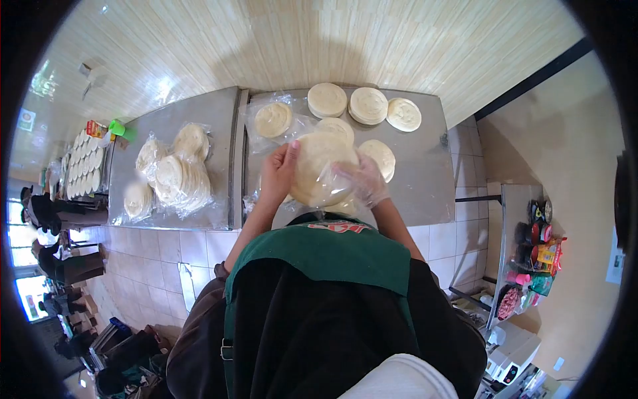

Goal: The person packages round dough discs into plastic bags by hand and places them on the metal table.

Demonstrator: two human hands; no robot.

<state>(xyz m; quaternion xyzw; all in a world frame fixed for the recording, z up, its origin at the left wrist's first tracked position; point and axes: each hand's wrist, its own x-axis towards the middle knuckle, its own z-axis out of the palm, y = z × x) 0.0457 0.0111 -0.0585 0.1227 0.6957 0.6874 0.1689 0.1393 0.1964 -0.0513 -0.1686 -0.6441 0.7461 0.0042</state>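
Close in front of my chest is a pale round flatbread, larger in view than the others. Its left edge is gripped by my left hand, bare, with the thumb on top. My right hand, in a clear plastic glove, pinches the right side, where some clear plastic shows. Whether the piece is one round or a stack, I cannot tell. Behind it, partly covered, lie another flatbread round and one to the right. A bagged stack rests to the left on clear plastic.
Along the metal table, flatbread stacks stand near the wall. The left table bears several bagged stacks. Farther left are a tray of rounds, a green container and other people. A shelf stands right.
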